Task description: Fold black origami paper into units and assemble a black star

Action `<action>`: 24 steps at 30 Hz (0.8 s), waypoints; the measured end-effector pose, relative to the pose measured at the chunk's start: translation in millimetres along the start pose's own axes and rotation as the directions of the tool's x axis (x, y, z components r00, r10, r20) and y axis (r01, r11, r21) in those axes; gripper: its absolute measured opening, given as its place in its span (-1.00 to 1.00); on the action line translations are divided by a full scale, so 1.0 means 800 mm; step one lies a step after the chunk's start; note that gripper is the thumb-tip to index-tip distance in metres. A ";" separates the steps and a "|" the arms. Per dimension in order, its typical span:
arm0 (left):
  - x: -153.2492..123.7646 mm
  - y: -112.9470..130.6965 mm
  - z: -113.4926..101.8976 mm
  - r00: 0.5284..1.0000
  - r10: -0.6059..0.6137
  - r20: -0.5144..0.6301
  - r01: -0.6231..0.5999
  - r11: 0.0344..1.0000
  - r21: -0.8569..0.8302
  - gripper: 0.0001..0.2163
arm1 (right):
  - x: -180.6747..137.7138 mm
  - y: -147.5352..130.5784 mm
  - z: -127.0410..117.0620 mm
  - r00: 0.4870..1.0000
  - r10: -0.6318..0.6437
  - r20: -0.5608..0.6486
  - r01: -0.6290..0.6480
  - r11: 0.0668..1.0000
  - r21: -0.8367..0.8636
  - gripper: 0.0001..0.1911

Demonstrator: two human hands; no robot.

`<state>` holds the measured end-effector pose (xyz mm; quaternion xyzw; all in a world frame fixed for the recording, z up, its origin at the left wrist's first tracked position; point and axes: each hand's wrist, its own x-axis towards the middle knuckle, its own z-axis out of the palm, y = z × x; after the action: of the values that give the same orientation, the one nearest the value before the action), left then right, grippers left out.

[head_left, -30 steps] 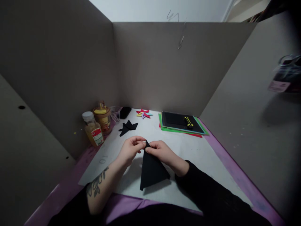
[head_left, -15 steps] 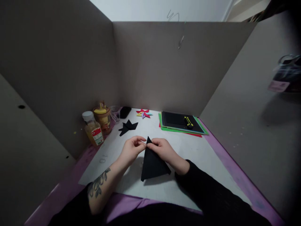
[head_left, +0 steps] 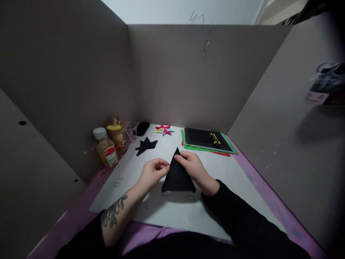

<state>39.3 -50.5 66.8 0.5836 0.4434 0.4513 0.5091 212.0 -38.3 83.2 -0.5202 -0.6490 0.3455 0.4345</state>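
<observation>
A black sheet of paper folded into a triangle (head_left: pixel 179 178) is held up over the white table sheet, its tip pointing away from me. My right hand (head_left: pixel 192 166) pinches it near the tip, thumb on top and the other fingers behind. At the paper's left edge is my left hand (head_left: pixel 155 172), thumb and fingers closed in a pinch on that edge. Beyond the left hand lies a black folded paper shape with several points (head_left: pixel 147 144).
At the left stand a juice bottle (head_left: pixel 107 151), a brown cup (head_left: pixel 117 135) and a clear cup (head_left: pixel 130 130). Farther back lie a black object (head_left: pixel 142 128) and a colourful paper star (head_left: pixel 164 130). A yellow cutter (head_left: pixel 215 139) rests on stacked coloured paper (head_left: pixel 198 136). Grey panels surround the table.
The paper triangle has turned more upright, its tip swinging away and to the right with my right hand. My left hand has slid down along its left edge.
</observation>
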 end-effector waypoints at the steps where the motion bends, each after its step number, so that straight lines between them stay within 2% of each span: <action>1: 0.000 0.000 0.000 1.000 0.004 -0.006 -0.004 1.000 0.002 -0.85 | 0.001 0.001 -0.001 1.000 -0.001 -0.006 0.001 1.000 0.003 -0.64; 8: 0.001 0.003 -0.001 0.994 -0.079 0.081 0.088 0.989 -0.116 -0.80 | 0.008 0.004 -0.007 0.999 -0.032 -0.036 0.033 0.999 0.014 -0.62; 16: -0.001 0.008 -0.002 0.992 -0.085 0.090 0.084 0.996 0.021 -0.84 | 0.026 0.012 -0.046 0.972 -0.017 -0.235 0.055 0.986 0.156 -0.56; 20: 0.000 0.003 -0.003 0.983 -0.031 0.183 0.014 0.995 0.094 -0.81 | 0.039 0.021 -0.061 0.929 0.028 -0.368 0.098 0.943 0.317 -0.52; 22: 0.002 -0.004 -0.004 0.979 0.021 0.204 -0.056 0.984 0.168 -0.81 | 0.040 0.024 -0.056 0.945 0.117 -0.306 0.049 0.873 0.485 -0.55; 24: 0.004 -0.010 -0.006 0.980 0.102 0.168 -0.147 0.949 0.279 -0.84 | 0.036 0.025 -0.041 0.979 0.182 -0.096 -0.082 0.773 0.629 -0.62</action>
<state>35.0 -45.4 59.2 0.7113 0.4268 0.3672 0.4207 247.5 -5.9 83.8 -0.4169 -0.4255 0.5292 0.6043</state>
